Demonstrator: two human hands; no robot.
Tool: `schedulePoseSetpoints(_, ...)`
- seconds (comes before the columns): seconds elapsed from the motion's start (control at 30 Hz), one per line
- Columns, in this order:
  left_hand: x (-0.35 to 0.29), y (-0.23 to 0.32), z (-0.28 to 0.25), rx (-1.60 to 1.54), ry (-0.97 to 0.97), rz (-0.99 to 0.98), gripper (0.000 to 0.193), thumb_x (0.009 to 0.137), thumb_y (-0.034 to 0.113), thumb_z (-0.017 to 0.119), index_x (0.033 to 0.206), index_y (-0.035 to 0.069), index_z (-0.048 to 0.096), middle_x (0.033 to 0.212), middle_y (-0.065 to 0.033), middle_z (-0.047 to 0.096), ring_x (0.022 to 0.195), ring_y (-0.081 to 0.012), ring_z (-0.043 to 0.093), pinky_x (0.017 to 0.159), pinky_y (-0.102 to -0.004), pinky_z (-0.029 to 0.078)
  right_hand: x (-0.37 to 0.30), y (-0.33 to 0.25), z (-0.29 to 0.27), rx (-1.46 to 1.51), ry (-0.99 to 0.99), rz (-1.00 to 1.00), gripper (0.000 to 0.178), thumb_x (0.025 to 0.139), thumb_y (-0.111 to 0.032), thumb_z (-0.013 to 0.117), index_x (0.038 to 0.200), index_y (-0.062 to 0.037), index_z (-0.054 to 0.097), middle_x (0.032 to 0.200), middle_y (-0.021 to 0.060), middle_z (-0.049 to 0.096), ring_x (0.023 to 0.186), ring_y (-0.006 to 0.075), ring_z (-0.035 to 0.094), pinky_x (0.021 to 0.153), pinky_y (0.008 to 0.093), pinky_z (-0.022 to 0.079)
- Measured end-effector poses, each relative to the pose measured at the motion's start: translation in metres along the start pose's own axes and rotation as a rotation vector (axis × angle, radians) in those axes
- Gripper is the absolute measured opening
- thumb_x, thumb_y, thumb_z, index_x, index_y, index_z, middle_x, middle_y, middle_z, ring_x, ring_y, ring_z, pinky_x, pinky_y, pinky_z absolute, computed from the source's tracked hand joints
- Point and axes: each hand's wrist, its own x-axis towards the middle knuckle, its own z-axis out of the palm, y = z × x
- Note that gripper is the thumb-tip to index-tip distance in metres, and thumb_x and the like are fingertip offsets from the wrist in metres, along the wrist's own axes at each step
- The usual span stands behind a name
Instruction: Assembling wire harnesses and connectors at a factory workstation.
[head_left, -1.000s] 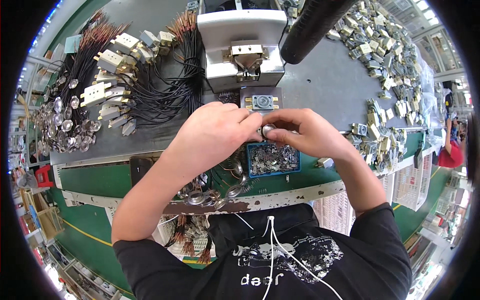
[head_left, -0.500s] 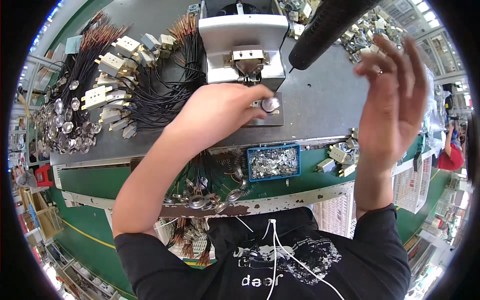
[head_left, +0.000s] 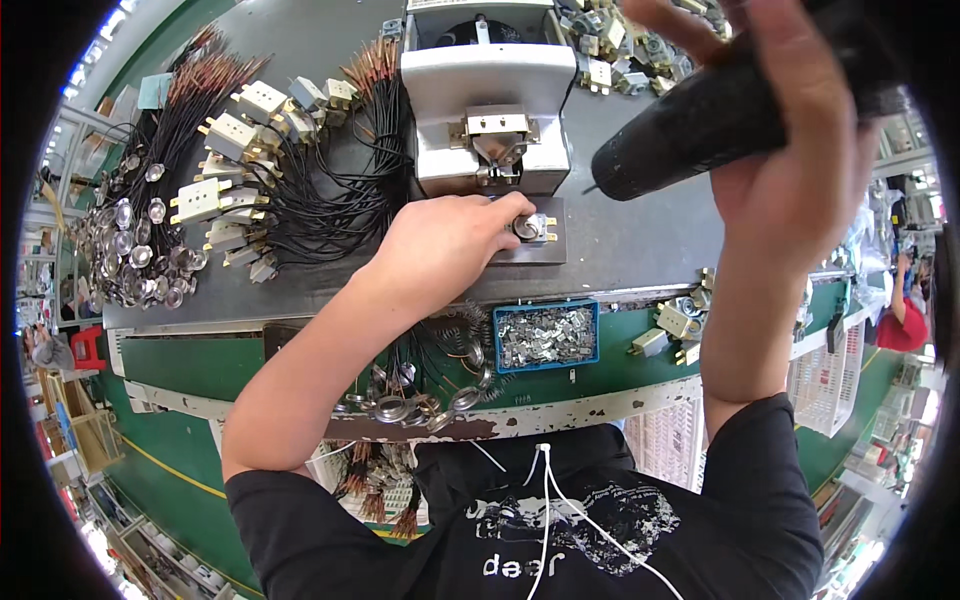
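Note:
My left hand [head_left: 440,245] is closed in a pinch on a small thermostat-like part with a round metal cap [head_left: 527,228]. The part lies on a flat metal block [head_left: 545,250] in front of the grey press-like machine, its brass terminals [head_left: 549,229] pointing right. My right hand [head_left: 800,150] is wrapped round a black electric screwdriver [head_left: 670,140], which slants down to the left. Its thin bit [head_left: 590,189] hangs above the table, to the upper right of the metal block and apart from the part.
The grey machine [head_left: 490,75] stands at the back middle. Left of it lie black wires with white ceramic blocks [head_left: 200,200] and round metal caps [head_left: 130,245]. A blue tray [head_left: 546,365] of small metal pieces sits at the near edge. More ceramic blocks [head_left: 673,320] lie right of it.
My right hand has moved up and left from empty air and closed round the screwdriver, tilting it flatter. My left hand has lowered the capped part onto the metal block.

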Motion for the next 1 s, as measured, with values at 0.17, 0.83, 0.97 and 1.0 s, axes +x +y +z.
schedulePoseSetpoints(0.17,-0.001,-0.003,-0.006,-0.005,-0.048,0.021,0.033,0.097,0.029,0.064,0.128,0.019,0.062,0.106,-0.0097,0.074,0.099,-0.0305,0.071,0.079,-0.0414,0.057,-0.003,-0.003,-0.003,0.086,-0.23,0.082,0.024,0.097,-0.009,0.065,0.114,0.0077,0.062,0.076,0.0093,0.067,0.06,0.0147,0.063,0.051,0.0265,0.049)
schedulePoseSetpoints(0.83,-0.003,-0.004,-0.004,-0.021,-0.035,0.012,0.031,0.096,0.026,0.062,0.126,0.018,0.061,0.095,-0.0094,0.072,0.095,-0.0306,0.071,0.077,-0.0444,0.056,0.001,0.069,0.037,0.502,-0.41,-0.335,0.037,0.084,0.006,0.079,0.114,0.0,0.059,0.09,0.0062,0.069,0.077,0.0117,0.067,0.068,0.026,0.054)
schedulePoseSetpoints(0.97,-0.001,-0.005,-0.001,-0.009,-0.019,0.034,0.033,0.096,0.027,0.063,0.128,0.02,0.062,0.1,-0.0086,0.073,0.096,-0.0294,0.071,0.078,-0.0428,0.057,0.0,0.06,0.029,0.24,-0.358,0.01,0.056,0.083,0.007,0.078,0.131,-0.0006,0.049,0.099,0.0075,0.068,0.087,0.014,0.068,0.076,0.0289,0.055)
schedulePoseSetpoints(1.0,0.0,-0.005,-0.001,0.011,-0.018,0.041,0.035,0.096,0.029,0.064,0.131,0.022,0.061,0.105,-0.0082,0.074,0.097,-0.0285,0.071,0.079,-0.0416,0.058,0.004,0.057,0.027,0.238,-0.355,0.01,0.056,0.083,0.007,0.078,0.131,-0.0006,0.049,0.099,0.0075,0.068,0.087,0.014,0.068,0.076,0.0289,0.055)
